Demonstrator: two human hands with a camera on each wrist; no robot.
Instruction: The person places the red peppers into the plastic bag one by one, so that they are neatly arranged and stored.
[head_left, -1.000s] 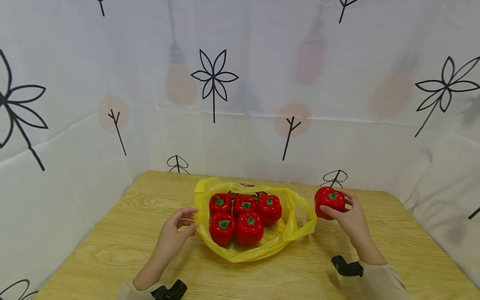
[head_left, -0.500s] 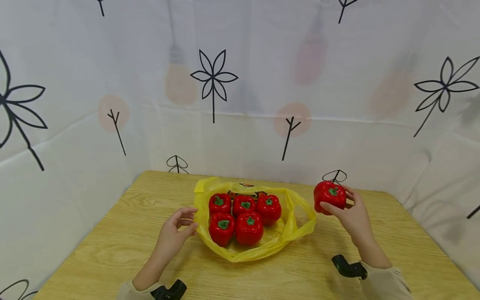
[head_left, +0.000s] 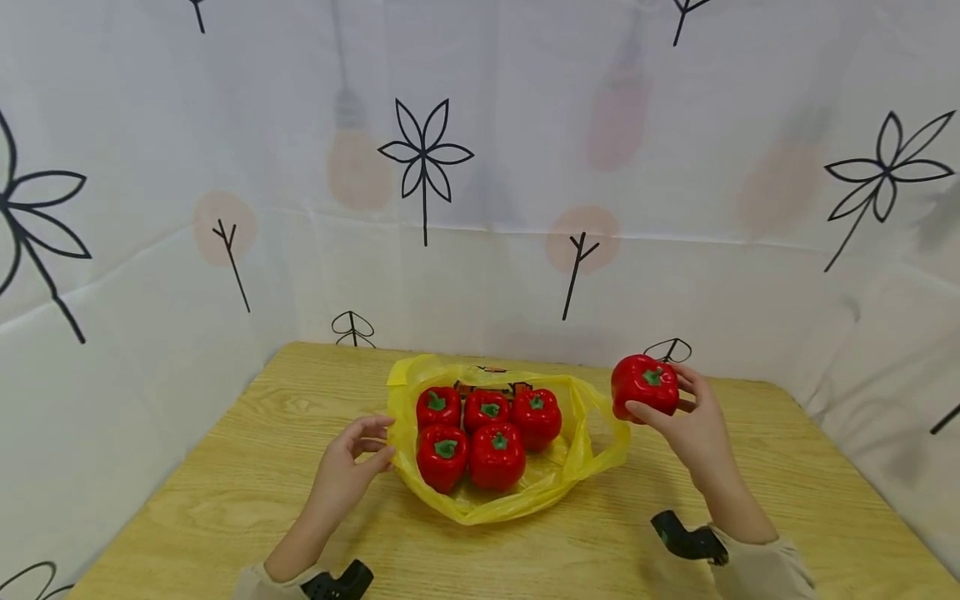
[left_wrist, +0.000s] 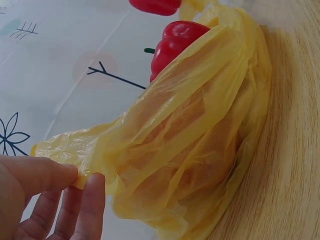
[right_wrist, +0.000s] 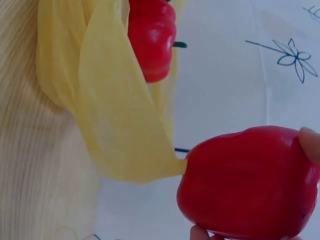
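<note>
A yellow plastic bag (head_left: 525, 503) lies open on the table, with several red bell peppers (head_left: 498, 458) standing inside, green stems up. My left hand (head_left: 352, 462) pinches the bag's left edge; in the left wrist view, thumb and forefinger (left_wrist: 55, 175) meet on the thin yellow film. At the bag's right side, my right hand (head_left: 693, 417) grips another red bell pepper (head_left: 637, 385) above the table, thumb in front and fingers behind. In the right wrist view this bell pepper (right_wrist: 245, 182) overlaps the tip of the bag's handle loop (right_wrist: 130, 150).
The wood-grain table (head_left: 225, 492) stretches to both sides and in front of the bag. Behind it hangs a white curtain (head_left: 487, 283) printed with flowers and twigs. Each wrist carries a black camera mount (head_left: 686, 537) at the sleeve.
My right hand has raised its bell pepper and moved it left, closer to the bag's right handle. The left hand stays at the bag's edge, and the peppers inside have not moved.
</note>
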